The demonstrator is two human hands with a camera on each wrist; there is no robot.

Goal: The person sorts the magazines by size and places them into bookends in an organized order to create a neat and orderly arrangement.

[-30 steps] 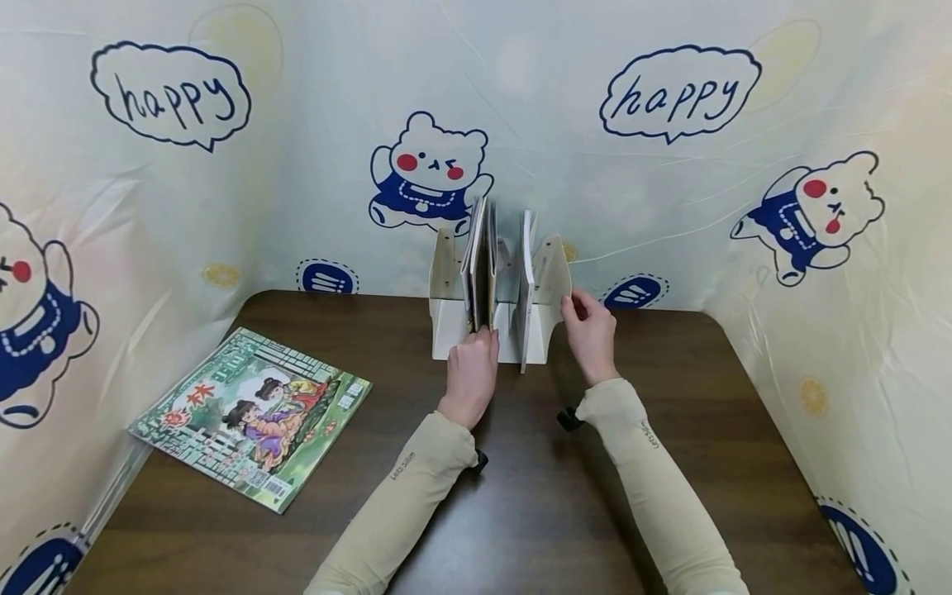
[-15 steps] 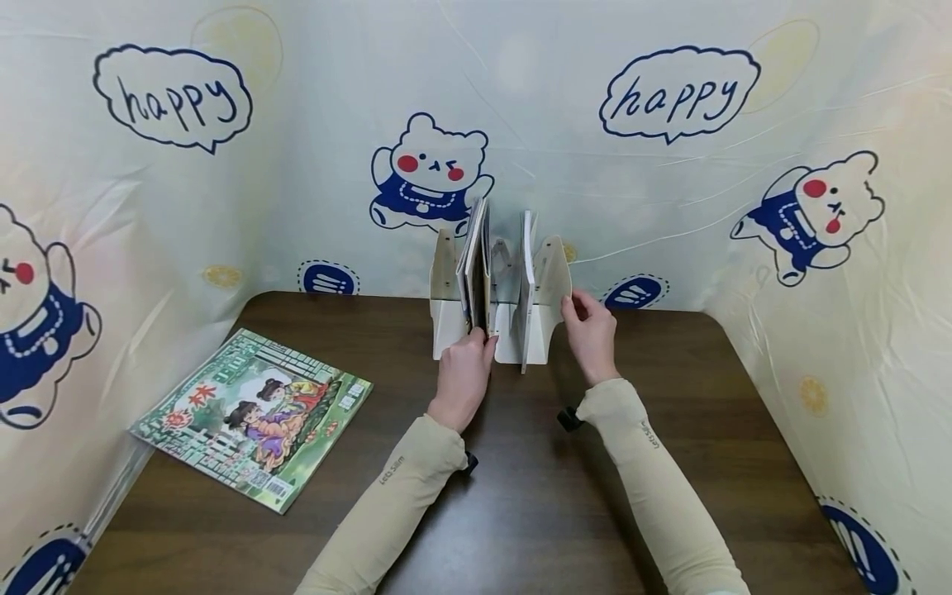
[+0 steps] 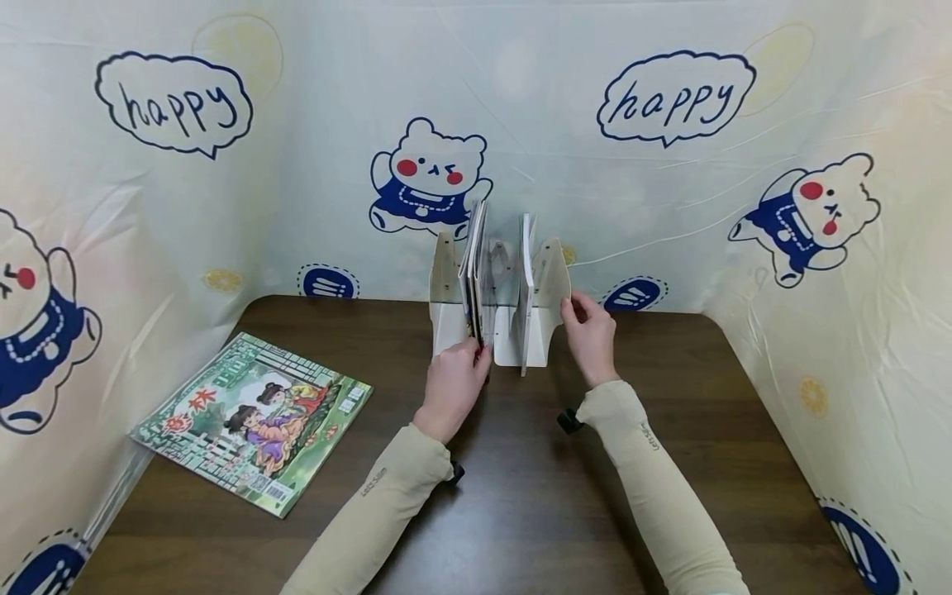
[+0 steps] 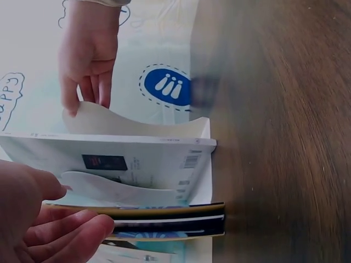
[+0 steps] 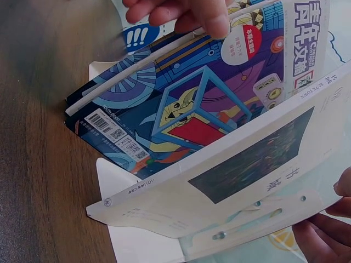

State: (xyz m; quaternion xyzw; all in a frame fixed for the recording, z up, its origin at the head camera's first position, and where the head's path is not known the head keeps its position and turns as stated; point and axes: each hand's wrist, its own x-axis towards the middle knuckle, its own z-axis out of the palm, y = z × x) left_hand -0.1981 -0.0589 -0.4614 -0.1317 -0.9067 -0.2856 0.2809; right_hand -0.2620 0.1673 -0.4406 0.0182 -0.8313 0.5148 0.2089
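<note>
A white book rack (image 3: 509,337) with upright panels stands at the back of the table. Several magazines (image 3: 473,273) stand upright in its left part; a colourful cover (image 5: 208,104) shows in the right wrist view. My left hand (image 3: 454,380) is at their near spines, its fingers (image 4: 82,227) loosely bent in front and the thumb apart. A pale magazine (image 4: 159,164) stands farther right in the rack. My right hand (image 3: 590,335) pinches the edge of the rack's right panel (image 3: 550,277) between thumb and fingers.
A green illustrated magazine (image 3: 260,421) lies flat at the left of the brown table (image 3: 521,512). A printed curtain (image 3: 327,165) surrounds the table behind and at both sides, close behind the rack.
My left hand has drawn left and slightly toward me. The magazines beside it have shifted a little left, showing more of the divider on their right. My right hand stays on the panel.
</note>
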